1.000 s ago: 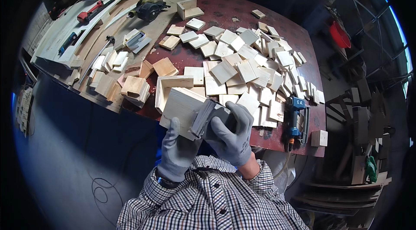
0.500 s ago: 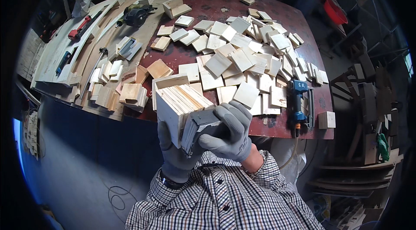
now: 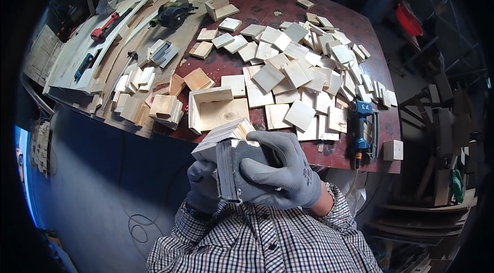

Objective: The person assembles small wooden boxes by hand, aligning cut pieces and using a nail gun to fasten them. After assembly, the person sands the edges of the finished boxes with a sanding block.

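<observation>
Right hand: the gloved right hand (image 3: 280,170) is wrapped over a grey sanding block (image 3: 237,167), fingers curled down its outer face and gripping it firmly.
Left hand: the gloved left hand (image 3: 203,188) is closed from below around a stack of thin wooden squares (image 3: 222,137); only its knuckles and part of its palm show.
Stack: it is held close to the chest, in front of the near table edge, its edges turned toward the sanding block, which lies flat against them.
Sleeves: both forearms wear a checked shirt (image 3: 267,242).
Open wooden box (image 3: 218,108): it lies on the red table (image 3: 267,8) just beyond the hands, its hollow side facing up.
Loose squares (image 3: 303,75): many pale wooden pieces cover the middle and right of the table, overlapping one another.
Blue power tool (image 3: 362,126): it rests near the table's right front edge, beside a small wooden block (image 3: 393,149).
Left side: long pale boards (image 3: 103,41) bear a red-handled tool (image 3: 105,26) and a dark power tool (image 3: 172,14); small stacks of wood blocks (image 3: 164,110) lie near them.
</observation>
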Demonstrator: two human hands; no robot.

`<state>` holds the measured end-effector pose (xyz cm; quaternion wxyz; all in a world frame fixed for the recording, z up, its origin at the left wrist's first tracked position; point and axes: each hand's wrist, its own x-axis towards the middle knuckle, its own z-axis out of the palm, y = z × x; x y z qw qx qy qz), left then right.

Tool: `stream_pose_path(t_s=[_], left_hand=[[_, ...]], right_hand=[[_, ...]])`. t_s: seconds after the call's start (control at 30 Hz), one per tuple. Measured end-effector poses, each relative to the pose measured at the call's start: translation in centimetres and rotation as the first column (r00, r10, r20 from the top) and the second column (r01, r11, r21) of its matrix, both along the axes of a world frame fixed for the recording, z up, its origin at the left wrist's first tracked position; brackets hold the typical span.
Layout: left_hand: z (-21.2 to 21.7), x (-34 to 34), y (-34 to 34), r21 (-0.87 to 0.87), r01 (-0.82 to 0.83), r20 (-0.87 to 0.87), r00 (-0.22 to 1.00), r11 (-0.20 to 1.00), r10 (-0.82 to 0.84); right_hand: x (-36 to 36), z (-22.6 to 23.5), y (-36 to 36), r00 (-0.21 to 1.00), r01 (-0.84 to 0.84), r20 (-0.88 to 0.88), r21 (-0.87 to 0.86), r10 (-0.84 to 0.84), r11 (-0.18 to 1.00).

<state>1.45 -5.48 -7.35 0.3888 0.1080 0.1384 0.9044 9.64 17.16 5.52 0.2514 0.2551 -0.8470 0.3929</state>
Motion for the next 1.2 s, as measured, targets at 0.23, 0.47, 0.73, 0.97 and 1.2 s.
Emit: stream_pose_path(t_s=[0.23,0.47,0.73,0.97,1.2], left_hand=[[-1.6,-0.4,-1.0,-0.273,-0.135,0.064,0.985,0.952,0.158],[0.5,0.2,0.1,-0.508,-0.316,-0.444,0.893,0.801,0.071],[2.7,0.3,-0.1,-0.460,-0.188,-0.086,0.982,0.868,0.167],[0.9,0.4,0.0,-0.433,-0.123,-0.094,0.991,0.893,0.091],[-1.9,0.6,-2.0,-0.659,-0.301,-0.410,0.912,0.689,0.007]], right_hand=[[0.9,-8.5,3.0,0.902,0.405,0.239,-0.178,-0.360,0.897],[-0.3,-4.5,-0.8,0.966,0.091,-0.233,-0.097,-0.111,0.991],[0.5,-10.8,2.1,0.884,0.417,0.375,-0.358,-0.280,0.835],[0.5,-6.9,-0.8,0.975,0.059,-0.209,-0.114,-0.082,0.992],[0.8,-11.3,2.2,0.849,0.460,0.424,-0.299,-0.316,0.836]])
